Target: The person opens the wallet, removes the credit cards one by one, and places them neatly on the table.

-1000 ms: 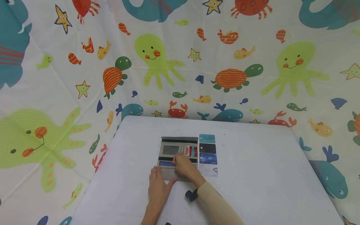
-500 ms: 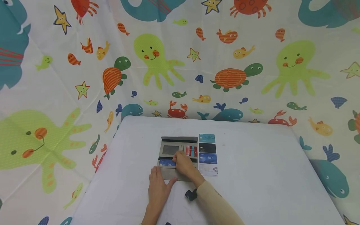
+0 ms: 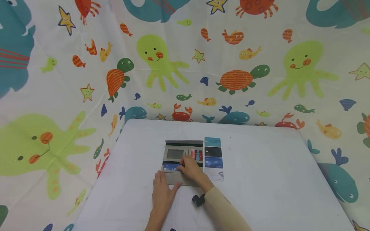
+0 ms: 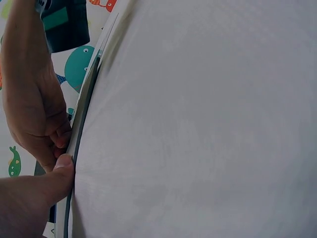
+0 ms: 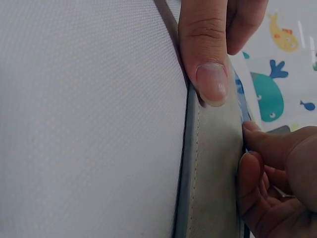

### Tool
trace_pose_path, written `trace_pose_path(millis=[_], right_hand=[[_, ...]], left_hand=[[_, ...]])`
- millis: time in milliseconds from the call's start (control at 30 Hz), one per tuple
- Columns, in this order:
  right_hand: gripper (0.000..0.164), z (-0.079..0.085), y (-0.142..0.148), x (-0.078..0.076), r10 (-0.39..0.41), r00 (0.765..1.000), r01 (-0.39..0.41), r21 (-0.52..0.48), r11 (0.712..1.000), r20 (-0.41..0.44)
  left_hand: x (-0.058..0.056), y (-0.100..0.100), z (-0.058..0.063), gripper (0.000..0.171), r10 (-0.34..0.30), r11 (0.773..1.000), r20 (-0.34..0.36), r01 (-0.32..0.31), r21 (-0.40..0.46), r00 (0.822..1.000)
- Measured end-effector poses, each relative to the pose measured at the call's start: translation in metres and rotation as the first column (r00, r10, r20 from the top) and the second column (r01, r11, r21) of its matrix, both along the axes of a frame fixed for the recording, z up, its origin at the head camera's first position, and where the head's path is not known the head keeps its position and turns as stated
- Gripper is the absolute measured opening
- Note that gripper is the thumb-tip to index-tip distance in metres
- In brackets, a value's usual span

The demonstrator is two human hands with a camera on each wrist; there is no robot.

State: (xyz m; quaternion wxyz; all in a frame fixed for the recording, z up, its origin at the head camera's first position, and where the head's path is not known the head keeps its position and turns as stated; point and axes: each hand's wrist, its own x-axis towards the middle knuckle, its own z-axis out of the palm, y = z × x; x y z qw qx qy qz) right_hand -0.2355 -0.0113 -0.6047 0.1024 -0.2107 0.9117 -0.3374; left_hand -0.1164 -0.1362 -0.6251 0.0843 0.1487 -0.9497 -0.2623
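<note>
An unfolded grey wallet [image 3: 190,180] lies on the white table. My left hand [image 3: 163,192] rests at its lower left with fingers straight; the thumb [image 4: 64,168] presses the near edge, as the left wrist view shows. My right hand [image 3: 192,168] is over the wallet's middle, fingers curled, pinching the right part of a blue VIP bank card [image 3: 170,166] that sits partly in the lower left pocket. In the right wrist view the right thumb and forefinger meet beside the wallet's edge, next to a blue strip of card [image 5: 239,89]. Red cards [image 3: 198,155] sit in an upper pocket.
Right of the wallet, a column of cards runs down the table: teal [image 3: 212,141], black [image 3: 213,151], blue [image 3: 214,162] and white [image 3: 213,174]. A black camera [image 3: 198,200] is on the right wrist. A sea-animal curtain [image 3: 202,48] hangs behind the table.
The blue card has risen out of the lower pocket, so its VIP lettering now shows. My right hand has shifted slightly right in the last half second. The left hand stays in place.
</note>
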Motion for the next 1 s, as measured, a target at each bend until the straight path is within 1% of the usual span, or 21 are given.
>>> trace_pose_path(millis=[167, 367, 500, 800, 1000], right_hand=[[0.017, 0.002, -0.003, -0.003, -0.014, 1.0, 0.014, 0.005, 1.0, 0.027], [0.018, 0.002, -0.006, -0.008, -0.025, 0.999, 0.025, 0.002, 1.0, 0.03], [0.019, -0.001, -0.007, -0.012, -0.036, 0.999, 0.036, 0.007, 0.999, 0.028], [0.02, -0.005, -0.012, -0.026, -0.057, 0.998, 0.057, 0.013, 0.998, 0.009], [0.02, -0.006, -0.016, -0.035, -0.092, 0.994, 0.092, 0.001, 0.996, 0.056]], left_hand=[[-0.004, -0.001, -0.003, 0.101, -0.007, 1.0, -0.016, 0.007, 0.004, 1.0], [-0.01, -0.003, -0.005, 0.1, -0.011, 1.0, -0.042, 0.011, 0.002, 0.999], [-0.013, -0.003, -0.005, 0.1, -0.012, 1.0, -0.045, 0.012, 0.006, 0.999], [-0.027, -0.007, -0.006, 0.1, -0.02, 1.0, -0.04, 0.021, 0.02, 0.999], [-0.037, -0.01, -0.009, 0.1, -0.022, 1.0, -0.038, 0.023, 0.021, 0.999]])
